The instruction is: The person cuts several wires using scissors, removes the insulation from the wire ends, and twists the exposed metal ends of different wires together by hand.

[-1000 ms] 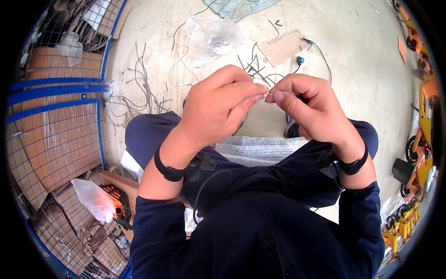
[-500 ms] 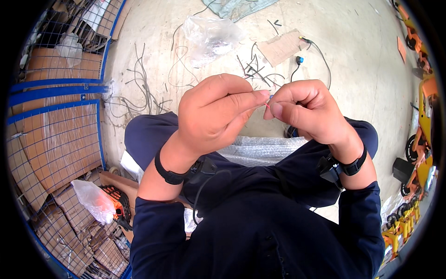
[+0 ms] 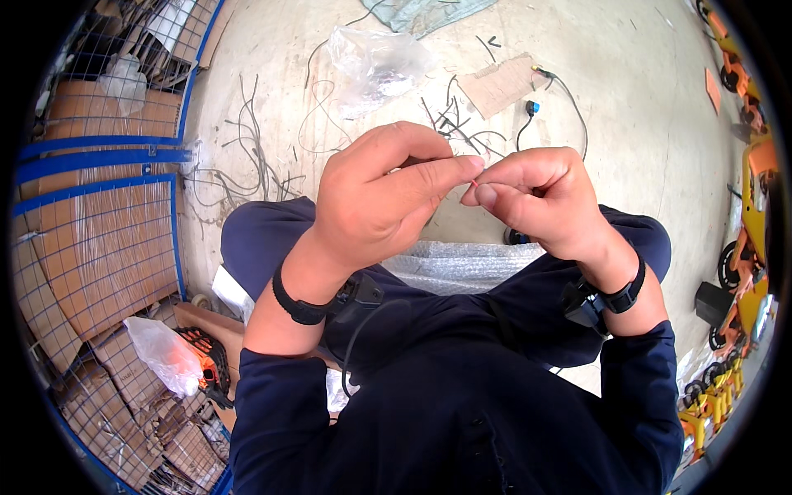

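Pinched between left hand (image 3: 375, 202) and right hand (image 3: 536, 202), a thin wire (image 3: 472, 176) is gripped at its end; judged light, bendy, easily dropped.

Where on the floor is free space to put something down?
Bare concrete floor lies right of the cardboard scrap, up to the orange toys. Crowded: wire offcuts left of the hands, the plastic bag and more offcuts above them.
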A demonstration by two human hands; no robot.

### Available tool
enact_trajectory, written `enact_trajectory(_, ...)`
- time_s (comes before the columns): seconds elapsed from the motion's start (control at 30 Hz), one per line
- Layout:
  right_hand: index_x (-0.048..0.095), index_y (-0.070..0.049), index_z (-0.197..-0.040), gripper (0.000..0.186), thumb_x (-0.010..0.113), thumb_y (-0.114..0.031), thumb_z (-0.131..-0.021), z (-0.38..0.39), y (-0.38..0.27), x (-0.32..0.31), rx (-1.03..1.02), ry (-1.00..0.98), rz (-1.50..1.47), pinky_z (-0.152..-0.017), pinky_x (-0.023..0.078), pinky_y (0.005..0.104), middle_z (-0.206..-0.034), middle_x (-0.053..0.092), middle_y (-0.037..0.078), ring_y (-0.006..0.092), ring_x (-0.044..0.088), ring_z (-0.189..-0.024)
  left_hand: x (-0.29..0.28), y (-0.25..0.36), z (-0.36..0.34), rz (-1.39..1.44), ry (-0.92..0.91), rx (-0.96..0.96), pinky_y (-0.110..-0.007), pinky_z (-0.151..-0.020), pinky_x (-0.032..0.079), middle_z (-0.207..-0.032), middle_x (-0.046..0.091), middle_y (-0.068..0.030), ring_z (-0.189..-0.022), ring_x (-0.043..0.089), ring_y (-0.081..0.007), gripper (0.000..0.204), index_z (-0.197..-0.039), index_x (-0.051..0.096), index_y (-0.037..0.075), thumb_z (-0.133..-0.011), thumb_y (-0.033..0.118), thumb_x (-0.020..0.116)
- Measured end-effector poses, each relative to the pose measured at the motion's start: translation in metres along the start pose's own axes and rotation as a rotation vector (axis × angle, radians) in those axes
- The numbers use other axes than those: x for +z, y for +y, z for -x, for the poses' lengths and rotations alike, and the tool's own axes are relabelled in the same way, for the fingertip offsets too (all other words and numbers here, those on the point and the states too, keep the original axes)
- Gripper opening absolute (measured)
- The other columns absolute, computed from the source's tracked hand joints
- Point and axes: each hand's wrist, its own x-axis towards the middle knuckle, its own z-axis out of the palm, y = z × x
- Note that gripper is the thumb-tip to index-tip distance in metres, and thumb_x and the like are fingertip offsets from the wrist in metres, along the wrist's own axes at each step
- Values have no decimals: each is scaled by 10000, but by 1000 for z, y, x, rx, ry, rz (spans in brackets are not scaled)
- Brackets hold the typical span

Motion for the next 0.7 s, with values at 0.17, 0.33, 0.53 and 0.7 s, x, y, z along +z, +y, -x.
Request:
enact_trajectory(0.17,696,-3,-905,141,564,-49,-888,-1,-6,-1,-15,-34,-63,-511,385,195,-775,662,5,32,495,-574,-2,-1,-3,15,-3,-10,-228,-541,445,-867,607,-78,-671,581,-136,402,-1021,733,56,-672,-134,674)
enact_trajectory(0.33,695,-15,-905,114,584,-35,-886,-3,5,-7,-172,-44,130,-566,388,209,-797,629,14,33,480,-640,3,-5,1,20,9,-25,-226,-539,443,-863,605,-75,-669,579,-131,394,-1028,732,58,-686,-129,679)
enact_trajectory(0.53,704,-16,-895,106,613,-43,-848,-4,2,-13,-222,-22,338,-526,366,202,-726,613,14,28,465,-600,6,-4,0,0,-3,-44,-227,-533,438,-846,603,-74,-660,577,-134,363,-1019,732,58,-695,-104,713)
enact_trajectory(0.7,719,-10,-906,112,644,-57,-836,1,-7,-6,-48,53,171,-543,422,187,-745,681,26,27,537,-626,4,-2,-4,3,0,-23,-228,-526,433,-837,602,-72,-649,570,-134,366,-1017,732,58,-691,-107,713)
